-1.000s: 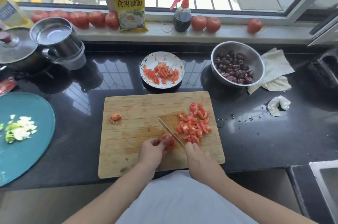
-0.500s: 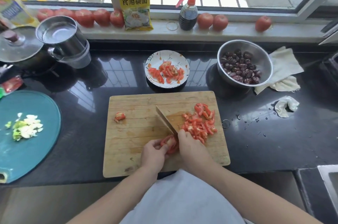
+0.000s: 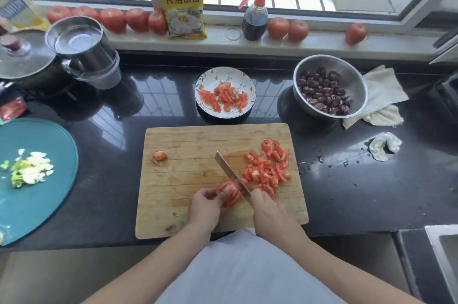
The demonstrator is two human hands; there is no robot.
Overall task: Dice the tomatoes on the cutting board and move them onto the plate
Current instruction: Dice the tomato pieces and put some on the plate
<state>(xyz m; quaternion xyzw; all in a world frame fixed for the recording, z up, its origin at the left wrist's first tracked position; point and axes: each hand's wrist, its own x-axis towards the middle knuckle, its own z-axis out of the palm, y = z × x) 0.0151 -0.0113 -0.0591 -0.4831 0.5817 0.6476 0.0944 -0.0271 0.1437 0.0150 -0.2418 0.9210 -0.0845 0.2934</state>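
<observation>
On the wooden cutting board [image 3: 188,179], the left hand [image 3: 204,209] curls its fingers round a sliced piece of tomato [image 3: 229,192] near the board's front middle, its grip clamped on that piece; the fingertips hide the piece's near side. The right hand [image 3: 269,212] is wrapped round the handle of a knife [image 3: 231,174], grip clamped on it; the handle itself is wholly hidden inside the hand, and only the blade shows, angled up and left with its edge against the held tomato. Just right of the blade lies a heap of diced tomato [image 3: 267,169] on the board's right half; a lone tomato scrap [image 3: 159,156] sits well apart near the left edge. Behind the board, on the dark surface [image 3: 111,135], the patterned plate [image 3: 205,80] already carries tomato slices [image 3: 225,96]. The teal board at far left is cut off by the frame; both forearms run out of view at the bottom.
</observation>
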